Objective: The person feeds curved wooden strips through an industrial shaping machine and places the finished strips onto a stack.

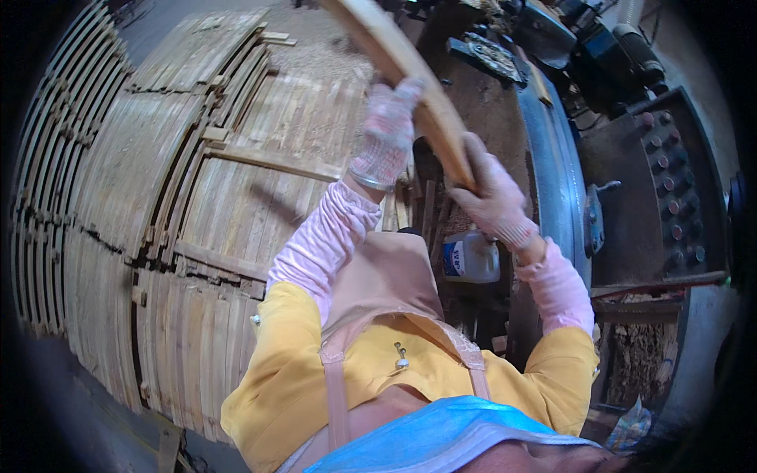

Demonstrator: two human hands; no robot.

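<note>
A long wooden board (408,59) slants across the upper middle, its far end cut off by the top of the view. My left hand (387,130), in a knitted work glove, grips its left edge partway along. The near end of the board sits in my gloved right hand (494,189), with the thumb on one side and the fingers on the other. Both hands hold it raised in front of my apron (384,278), and the left one is slightly blurred. To the right of the board runs the metal bed (550,159) of a woodworking machine.
Stacked wooden slats (248,201) fill the left, with spacer strips between layers. A control panel (668,189) with several knobs stands at right. Below the machine bed is a plastic jug (472,257) with a label. Motors (636,53) and sawdust (319,41) lie farther off.
</note>
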